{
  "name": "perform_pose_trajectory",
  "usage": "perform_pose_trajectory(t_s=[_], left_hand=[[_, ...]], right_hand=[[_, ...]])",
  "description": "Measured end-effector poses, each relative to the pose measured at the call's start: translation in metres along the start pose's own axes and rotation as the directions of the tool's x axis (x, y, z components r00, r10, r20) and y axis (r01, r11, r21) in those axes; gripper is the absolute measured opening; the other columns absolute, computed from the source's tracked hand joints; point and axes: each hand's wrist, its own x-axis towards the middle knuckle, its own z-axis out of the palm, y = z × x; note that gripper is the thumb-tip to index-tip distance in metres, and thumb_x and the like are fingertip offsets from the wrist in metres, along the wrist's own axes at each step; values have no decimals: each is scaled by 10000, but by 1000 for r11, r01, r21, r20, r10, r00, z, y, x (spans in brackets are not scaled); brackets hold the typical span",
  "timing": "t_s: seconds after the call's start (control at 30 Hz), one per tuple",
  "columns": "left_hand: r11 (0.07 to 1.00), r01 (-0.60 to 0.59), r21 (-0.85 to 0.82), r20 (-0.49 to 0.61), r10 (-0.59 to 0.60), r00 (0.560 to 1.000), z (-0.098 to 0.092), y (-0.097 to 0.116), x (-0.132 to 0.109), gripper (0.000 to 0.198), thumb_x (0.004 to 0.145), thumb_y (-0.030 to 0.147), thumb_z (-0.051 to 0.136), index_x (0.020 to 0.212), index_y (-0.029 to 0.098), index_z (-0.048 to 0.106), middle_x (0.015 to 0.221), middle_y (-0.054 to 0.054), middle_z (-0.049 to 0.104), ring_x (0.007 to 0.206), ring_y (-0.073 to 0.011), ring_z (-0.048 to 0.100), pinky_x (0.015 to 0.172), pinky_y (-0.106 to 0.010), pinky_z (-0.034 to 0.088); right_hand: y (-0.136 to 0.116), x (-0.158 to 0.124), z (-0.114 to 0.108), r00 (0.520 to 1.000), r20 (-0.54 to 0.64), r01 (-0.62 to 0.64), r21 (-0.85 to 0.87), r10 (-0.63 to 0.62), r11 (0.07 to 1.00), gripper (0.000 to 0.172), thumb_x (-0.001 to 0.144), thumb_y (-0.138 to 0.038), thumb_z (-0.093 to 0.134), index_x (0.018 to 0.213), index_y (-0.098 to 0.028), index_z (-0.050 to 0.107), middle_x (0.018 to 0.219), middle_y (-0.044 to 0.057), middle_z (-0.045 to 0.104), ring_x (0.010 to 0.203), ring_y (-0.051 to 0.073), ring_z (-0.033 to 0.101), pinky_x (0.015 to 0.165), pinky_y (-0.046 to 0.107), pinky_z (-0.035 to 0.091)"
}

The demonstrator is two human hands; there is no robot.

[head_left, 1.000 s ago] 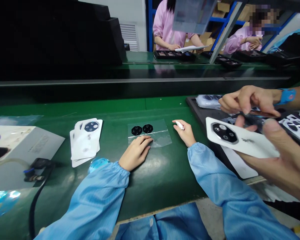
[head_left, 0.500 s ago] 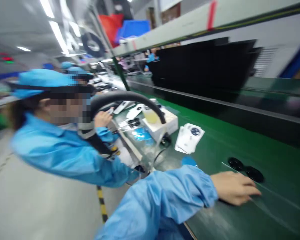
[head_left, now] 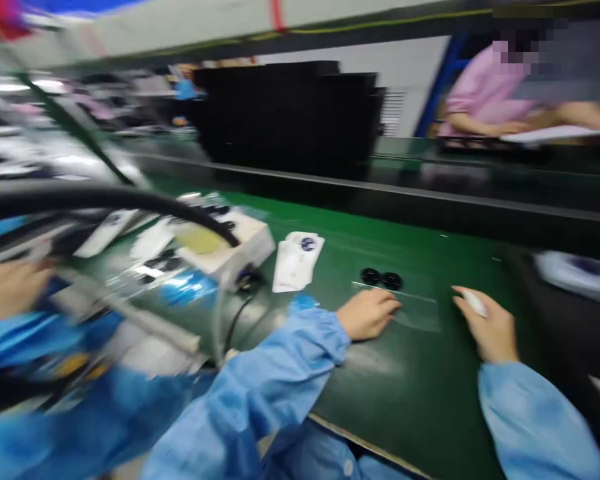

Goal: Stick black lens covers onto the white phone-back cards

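My left hand (head_left: 370, 313) rests on the green work surface (head_left: 400, 400), loosely bent fingers over the left part of a flat clear plastic bag (head_left: 420, 313). Just beyond it lie two black round-ended pieces (head_left: 381, 279), side by side. My right hand (head_left: 493, 330), further right and a little above the surface, grips a small white object (head_left: 475, 303) between thumb and fingers; blur hides its exact kind. Left of my left hand are overlapping white flat panels (head_left: 297, 263), the top one with a dark round patch. A blue piece (head_left: 303, 305) sits beside my left sleeve.
A white box (head_left: 255, 237) with a yellow pad stands left, under a curved black hose (head_left: 130, 197). A co-worker's hand (head_left: 13, 287) is at far left. Black panels (head_left: 290, 120) stand behind. Another person in pink (head_left: 490, 87) sits across. A black tray (head_left: 570, 307) borders the right.
The view has swung right, bringing my right hand with the white object and the person in pink into sight. My left hand stays by the plastic bag, its fingers more bent.
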Motion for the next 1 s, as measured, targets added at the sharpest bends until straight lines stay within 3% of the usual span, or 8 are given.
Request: perform_pose_trajectory(t_s=[0.07,0.23,0.5,1.0], left_hand=[[998,-14,-61,-30,12,999,4,-1,-2,340,940,184,440,1254,94,533,1238,-152,584,1153,-242,550,991,-379,478],[991,-43,-129,-69,34,997,13,-5,-5,325,974,197,394,1288,174,477,1305,-156,511,1202,-276,509,998,-475,459],[991,-49,-127,-29,46,999,17,0,-11,334,977,240,427,1310,226,454,1342,-116,516,1223,-269,509,1012,-461,452],[992,-16,-123,37,20,999,14,-2,-12,332,988,251,408,1315,226,461,1373,-108,490,1258,-257,477,1040,-449,426]], right_hand=[[14,-4,-3,997,54,-54,-13,55,998,236,913,-341,609,1032,-139,630,998,47,652,882,167,636,795,373,545],[35,2,9,991,86,-105,31,102,994,290,927,-353,586,1138,-154,597,1125,72,621,947,184,626,809,382,548],[39,-8,13,986,132,-114,125,97,986,289,930,-358,579,1139,-160,597,1130,71,618,944,183,624,805,376,549],[38,-7,12,975,184,-152,130,127,980,295,929,-360,579,1145,-159,594,1134,73,617,950,186,622,812,383,546]])
